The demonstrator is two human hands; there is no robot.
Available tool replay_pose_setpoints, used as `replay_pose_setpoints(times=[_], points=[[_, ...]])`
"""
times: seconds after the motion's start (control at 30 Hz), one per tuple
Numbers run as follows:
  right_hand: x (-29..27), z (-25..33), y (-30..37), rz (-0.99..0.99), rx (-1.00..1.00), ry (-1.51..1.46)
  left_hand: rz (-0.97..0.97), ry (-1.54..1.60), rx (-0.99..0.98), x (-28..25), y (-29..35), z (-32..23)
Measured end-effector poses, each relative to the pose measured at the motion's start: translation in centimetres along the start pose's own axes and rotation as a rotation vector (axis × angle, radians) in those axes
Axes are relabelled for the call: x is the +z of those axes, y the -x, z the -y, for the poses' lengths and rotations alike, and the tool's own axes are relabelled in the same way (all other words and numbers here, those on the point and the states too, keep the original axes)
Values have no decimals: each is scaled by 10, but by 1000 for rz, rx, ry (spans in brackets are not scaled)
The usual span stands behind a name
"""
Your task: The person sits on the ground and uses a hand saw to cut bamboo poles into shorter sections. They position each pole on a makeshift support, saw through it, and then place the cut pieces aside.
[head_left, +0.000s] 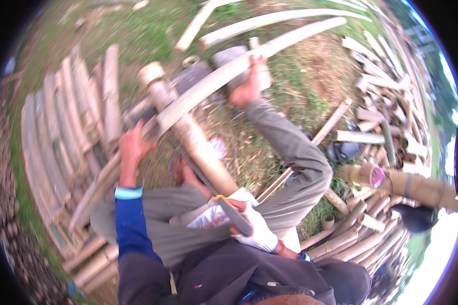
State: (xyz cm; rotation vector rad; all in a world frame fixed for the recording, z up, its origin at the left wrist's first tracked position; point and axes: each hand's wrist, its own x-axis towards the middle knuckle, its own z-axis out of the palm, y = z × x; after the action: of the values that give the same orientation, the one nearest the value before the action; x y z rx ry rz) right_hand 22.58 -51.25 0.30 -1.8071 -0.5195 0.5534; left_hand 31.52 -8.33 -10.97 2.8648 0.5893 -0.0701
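Observation:
A long pale split bamboo strip (208, 94) slants up to the far right, lying across a round bamboo pole (196, 140). At the strip's near left end is my bare left hand (133, 147), its fingers closed about that end, though motion blurs them. My right hand (262, 229), in a white glove, is wrapped round the handle of a long-bladed tool (237, 217) with an orange band. Its dark narrow blade runs up left beside the pole; whether it is a knife or a saw I cannot make out. My bare foot (249, 89) presses against the strip farther along.
Split bamboo lengths (58, 137) lie in rows at left. Cut bamboo pieces (387, 112) are heaped at right, with poles (361, 239) below them. A thick bamboo pole (417, 189) juts in at right. Grey blocks (231, 57) sit under the strip. More strips (285, 19) lie beyond on grass.

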Motion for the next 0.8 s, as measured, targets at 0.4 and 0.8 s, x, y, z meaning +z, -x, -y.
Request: replay_pose_setpoints(times=[0.4, 0.8], points=[[41, -23, -94, 5, -14, -205, 20, 56, 129, -28, -8, -17], [66, -10, -215, -239, -272, 131, 42, 123, 123, -25, -20, -15]])
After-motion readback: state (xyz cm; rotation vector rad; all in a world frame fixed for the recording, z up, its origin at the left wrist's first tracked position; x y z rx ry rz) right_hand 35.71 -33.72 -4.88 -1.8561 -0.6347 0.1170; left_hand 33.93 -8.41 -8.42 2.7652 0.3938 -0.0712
